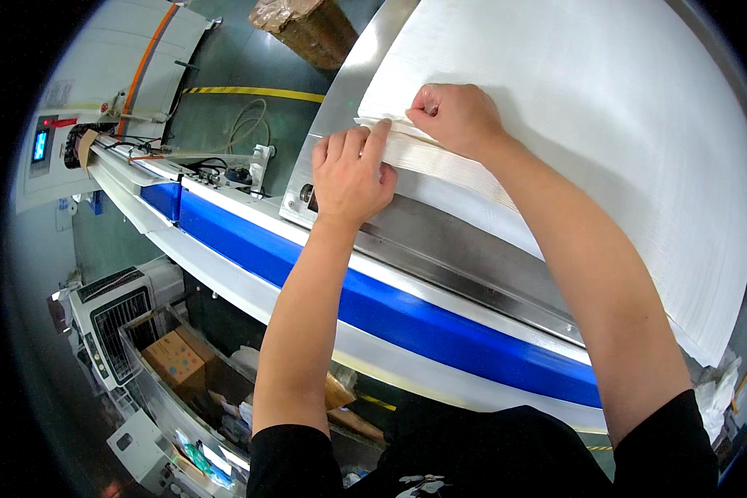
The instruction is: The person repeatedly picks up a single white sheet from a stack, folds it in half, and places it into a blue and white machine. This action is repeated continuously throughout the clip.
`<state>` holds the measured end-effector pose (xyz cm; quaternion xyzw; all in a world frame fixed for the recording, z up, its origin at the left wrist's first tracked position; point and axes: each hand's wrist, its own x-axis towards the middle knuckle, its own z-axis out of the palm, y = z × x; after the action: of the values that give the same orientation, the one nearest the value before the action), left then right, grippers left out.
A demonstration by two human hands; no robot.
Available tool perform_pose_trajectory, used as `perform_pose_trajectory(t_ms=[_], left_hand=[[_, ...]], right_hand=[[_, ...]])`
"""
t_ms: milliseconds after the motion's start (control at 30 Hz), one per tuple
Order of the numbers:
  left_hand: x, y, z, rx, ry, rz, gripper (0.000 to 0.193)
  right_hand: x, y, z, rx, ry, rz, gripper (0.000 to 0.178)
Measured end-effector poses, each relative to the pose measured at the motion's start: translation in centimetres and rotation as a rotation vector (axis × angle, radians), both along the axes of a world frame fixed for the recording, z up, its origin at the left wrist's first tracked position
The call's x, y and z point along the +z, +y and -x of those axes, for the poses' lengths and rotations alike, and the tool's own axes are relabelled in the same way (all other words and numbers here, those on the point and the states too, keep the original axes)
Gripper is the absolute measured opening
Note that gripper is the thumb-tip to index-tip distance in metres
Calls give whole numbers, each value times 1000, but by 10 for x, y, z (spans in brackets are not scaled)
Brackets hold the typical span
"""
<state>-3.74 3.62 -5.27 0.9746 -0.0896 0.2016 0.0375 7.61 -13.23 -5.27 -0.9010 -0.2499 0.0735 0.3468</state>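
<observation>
A broad stack of thin white sheets (589, 100) lies on a metal table, its layered front edge (448, 162) showing as a ridged, off-white band. My left hand (353, 174) rests at the left end of that band, fingers stretched forward and the index fingertip touching the corner. Its thumb lies beside the band's front face. Just to the right, my right hand (456, 120) is curled, with thumb and index finger pinched at the top sheet's edge near the same corner. How many sheets the pinch takes in cannot be seen.
A steel table rim (473, 257) and a long blue machine rail (390, 307) run between me and the stack. At left stands a white machine with a small lit screen (41, 145). A brown wrapped box (311, 29) is beyond; below left, a bin holds a cardboard box (174, 361).
</observation>
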Motion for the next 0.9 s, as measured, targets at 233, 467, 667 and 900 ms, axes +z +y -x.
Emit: perform_pose_trajectory(t_ms=[233, 467, 667, 900], left_hand=[[-4, 4, 7, 39, 2, 30, 43], [11, 11, 8, -121, 170, -145, 34], [26, 37, 5, -293, 414, -209, 45], [70, -41, -21, -146, 759, -550, 55]], right_hand=[[0, 3, 1, 26, -2, 43, 20], [7, -10, 23, 53, -116, -137, 22], [12, -118, 138, -124, -172, 13, 24], [17, -424, 234, -412, -183, 553, 25]])
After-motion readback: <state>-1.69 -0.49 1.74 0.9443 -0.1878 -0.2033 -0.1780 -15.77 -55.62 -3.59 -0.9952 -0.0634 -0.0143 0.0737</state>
